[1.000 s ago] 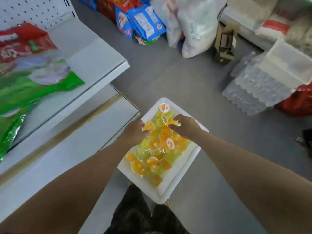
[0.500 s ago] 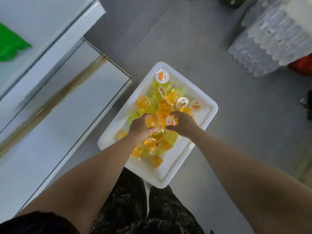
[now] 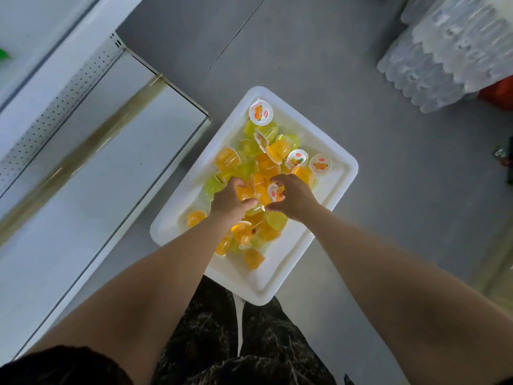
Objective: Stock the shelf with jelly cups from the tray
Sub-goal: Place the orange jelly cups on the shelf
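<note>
A white tray lies on the grey floor in front of my knees, heaped with several orange and yellow-green jelly cups. Both my hands are down in the middle of the heap. My left hand curls its fingers round an orange jelly cup. My right hand curls over a cup with a printed lid, thumb and fingers closing on it. The white shelf stands to the left, its lowest board bare.
A stack of clear plastic trays sits on the floor at the upper right, with something red beside it. The shelf's corner comes close to the tray's left rim. Grey floor lies open beyond the tray.
My head has tilted down, so the upper shelf and the bags dropped out of view. Both hands moved back along the heap and now close on cups at its middle.
</note>
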`<control>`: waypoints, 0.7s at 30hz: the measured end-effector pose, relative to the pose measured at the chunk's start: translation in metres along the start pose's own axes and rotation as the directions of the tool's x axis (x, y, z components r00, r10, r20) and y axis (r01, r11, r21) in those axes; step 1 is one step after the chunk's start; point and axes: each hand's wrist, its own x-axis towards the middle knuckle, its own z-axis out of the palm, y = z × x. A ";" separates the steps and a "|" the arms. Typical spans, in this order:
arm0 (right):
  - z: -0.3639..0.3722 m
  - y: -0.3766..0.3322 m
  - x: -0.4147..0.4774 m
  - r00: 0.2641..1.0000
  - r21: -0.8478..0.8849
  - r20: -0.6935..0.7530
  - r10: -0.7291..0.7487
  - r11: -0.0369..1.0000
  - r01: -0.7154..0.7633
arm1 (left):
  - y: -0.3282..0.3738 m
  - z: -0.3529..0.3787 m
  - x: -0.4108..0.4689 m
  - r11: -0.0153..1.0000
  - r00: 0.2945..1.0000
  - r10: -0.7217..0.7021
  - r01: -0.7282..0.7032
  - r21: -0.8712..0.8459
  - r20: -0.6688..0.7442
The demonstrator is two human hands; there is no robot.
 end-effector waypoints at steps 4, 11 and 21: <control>0.001 0.002 0.001 1.000 -0.002 -0.017 -0.004 1.000 0.004 | -0.002 0.006 -0.002 0.999 0.997 -0.011 0.008 -0.045 -0.077; -0.015 -0.001 -0.014 0.998 -0.035 -0.067 -0.006 0.999 0.003 | -0.008 0.009 -0.015 0.988 0.979 -0.118 0.099 -0.120 -0.164; -0.067 -0.029 -0.053 0.984 -0.024 -0.147 -0.097 0.995 0.095 | -0.002 -0.009 -0.072 0.876 0.973 -0.190 0.106 -0.471 -0.133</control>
